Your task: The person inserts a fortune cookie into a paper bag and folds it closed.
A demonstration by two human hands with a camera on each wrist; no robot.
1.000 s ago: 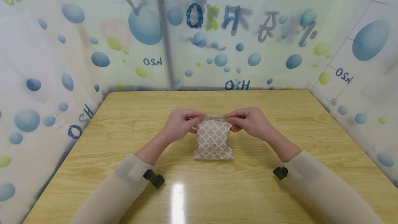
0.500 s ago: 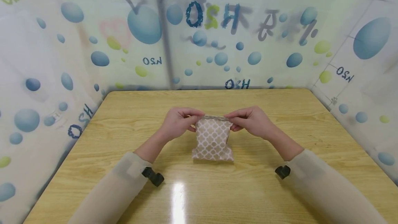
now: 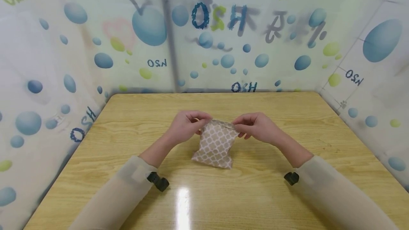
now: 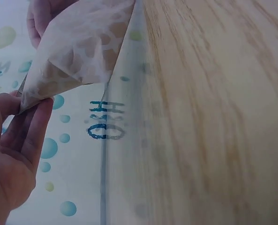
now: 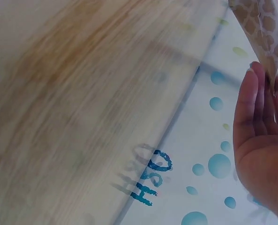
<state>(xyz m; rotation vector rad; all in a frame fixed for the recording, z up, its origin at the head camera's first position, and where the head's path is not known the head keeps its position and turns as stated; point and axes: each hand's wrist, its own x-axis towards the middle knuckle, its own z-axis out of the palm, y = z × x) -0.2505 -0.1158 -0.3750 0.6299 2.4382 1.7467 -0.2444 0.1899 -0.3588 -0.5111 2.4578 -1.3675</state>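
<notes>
A small paper bag [image 3: 215,144], beige with a white lattice pattern, hangs between my two hands at the middle of the table. Its top edge looks folded over, and its bottom is swung toward the left. My left hand [image 3: 184,127] pinches the top left corner between thumb and fingers; in the left wrist view that bag [image 4: 82,47] corner sits between the fingertips. At the top right corner my right hand [image 3: 260,127] pinches the bag, and the right wrist view shows the bag's edge [image 5: 265,37] between thumb and fingers. Whatever may be inside the bag is hidden.
The wooden table [image 3: 134,113] stretches to both sides, with a light reflection near its front. Curtains [image 3: 211,66] printed with blue and green dots stand behind it and at both sides. Black straps [image 3: 158,182] with small devices sit at both cuffs.
The bag has tilted, its bottom swinging to the left and its top right corner dropping a little. My right hand has come slightly lower; both hands keep their pinch.
</notes>
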